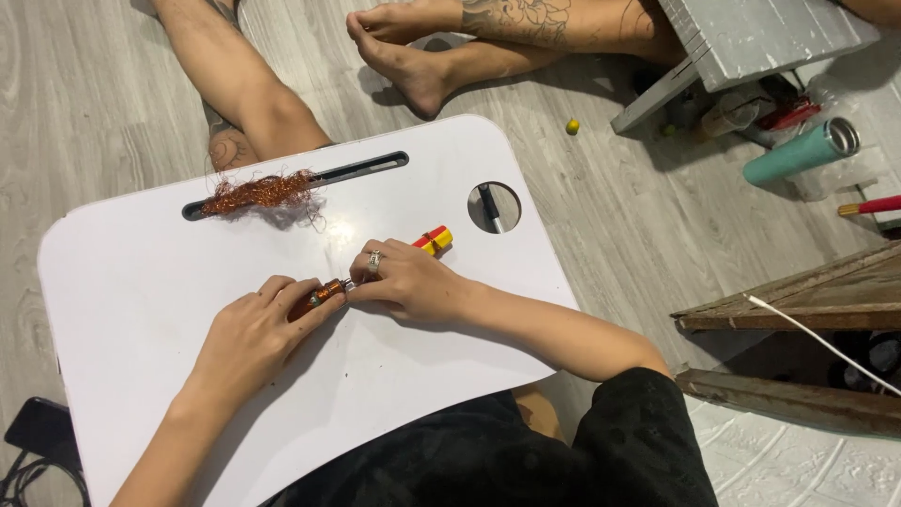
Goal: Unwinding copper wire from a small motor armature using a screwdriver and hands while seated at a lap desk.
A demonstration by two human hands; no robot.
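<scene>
Your white lap desk [141, 282] fills most of the view, lying across your lap above the grey wood floor [84, 103]. Another person's bare legs [253, 84] stretch out on the floor beyond its far edge. Off to your right on the floor lies a teal bottle [798, 155] on its side, near a grey wooden stool [751, 38].

Along the desk's far slot sits a tangle of copper wire [258, 192]. Your left hand [249, 333] rests on the desk with its fingers closed around a small copper-wound spool [314, 299], which lies flat near the middle of the desk. Your right hand [408, 282], a ring on one finger, meets the spool's end, fingertips pinched together there; what it grips is too small to tell. Just beyond that hand, a red and yellow tool [434, 240] lies on the desk.
</scene>
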